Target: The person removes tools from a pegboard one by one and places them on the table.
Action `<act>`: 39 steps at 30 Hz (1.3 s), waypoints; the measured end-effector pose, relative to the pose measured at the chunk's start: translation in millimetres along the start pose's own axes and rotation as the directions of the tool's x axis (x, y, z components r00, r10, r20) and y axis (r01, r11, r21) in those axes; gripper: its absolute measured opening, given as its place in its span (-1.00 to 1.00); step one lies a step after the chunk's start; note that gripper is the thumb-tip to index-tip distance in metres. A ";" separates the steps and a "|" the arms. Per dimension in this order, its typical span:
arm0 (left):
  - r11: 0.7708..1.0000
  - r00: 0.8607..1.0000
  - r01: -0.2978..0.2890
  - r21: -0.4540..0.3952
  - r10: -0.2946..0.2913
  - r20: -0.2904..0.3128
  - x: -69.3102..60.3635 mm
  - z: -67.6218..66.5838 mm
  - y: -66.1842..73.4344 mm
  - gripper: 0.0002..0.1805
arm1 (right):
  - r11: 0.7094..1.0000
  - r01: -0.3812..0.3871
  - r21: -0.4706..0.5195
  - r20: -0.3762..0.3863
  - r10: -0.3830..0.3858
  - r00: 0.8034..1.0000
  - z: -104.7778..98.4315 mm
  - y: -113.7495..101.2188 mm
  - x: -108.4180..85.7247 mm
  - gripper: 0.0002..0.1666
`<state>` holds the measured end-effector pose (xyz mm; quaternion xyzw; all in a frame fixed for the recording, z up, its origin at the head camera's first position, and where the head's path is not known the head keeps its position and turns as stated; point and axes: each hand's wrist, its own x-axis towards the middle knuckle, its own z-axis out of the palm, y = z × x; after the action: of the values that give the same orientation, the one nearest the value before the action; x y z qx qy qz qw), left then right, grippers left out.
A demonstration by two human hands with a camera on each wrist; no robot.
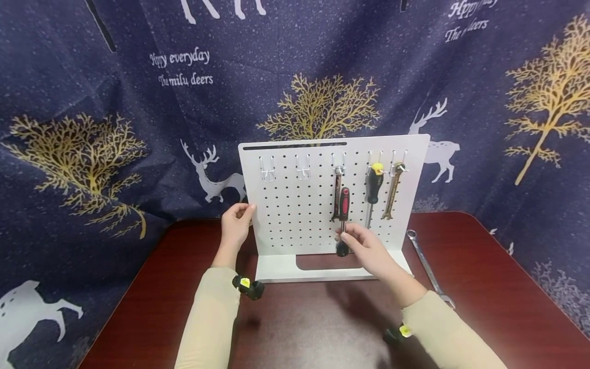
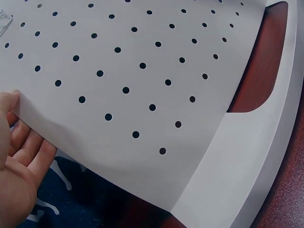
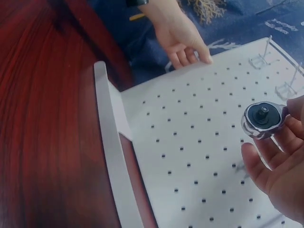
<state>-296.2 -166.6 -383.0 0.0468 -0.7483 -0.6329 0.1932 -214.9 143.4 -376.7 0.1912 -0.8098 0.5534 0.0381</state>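
Note:
A white pegboard [image 1: 295, 215] stands upright on its base. My left hand [image 1: 236, 225] pinches its left edge between thumb and fingers. In front of the board, my right hand [image 1: 369, 248] grips a ratchet wrench [image 1: 344, 204] by its shank, with the black and red handle up and the round head down. The right wrist view shows the ratchet's head [image 3: 263, 116] close, with its square drive. Just behind the handle a dark wrench [image 1: 336, 205] hangs on a hook. To its right hang a yellow-topped screwdriver [image 1: 375, 182] and a brassy wrench [image 1: 393, 193].
Two clear-backed hooks [image 1: 268, 173] sit at the board's upper left. On the dark red table [image 1: 286, 323], a silver combination wrench [image 1: 428, 266] lies right of the board. A blue curtain [image 1: 230, 107] printed with deer and trees hangs behind.

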 end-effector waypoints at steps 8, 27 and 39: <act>1.000 1.000 0.001 -0.003 -0.001 0.005 0.9 0.2 -0.6 -0.74 | 0.998 -0.057 0.006 -0.085 0.057 0.995 -21.5 13.3 -13.7 -0.70; 1.000 1.000 -0.009 -0.009 0.009 0.003 1.6 0.5 -3.0 -0.73 | 0.991 -0.084 -0.108 -0.233 0.057 0.971 -73.4 46.5 -49.2 -0.65; 0.999 1.000 -0.029 0.023 0.029 -0.004 0.5 0.7 -3.2 -0.69 | 0.987 -0.117 -0.107 -0.289 0.081 0.954 -98.5 63.5 -71.0 -0.70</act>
<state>-297.5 -166.8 -386.1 0.0397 -0.7555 -0.6215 0.2036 -186.4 272.1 -414.2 0.0663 -0.8371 0.5253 0.1376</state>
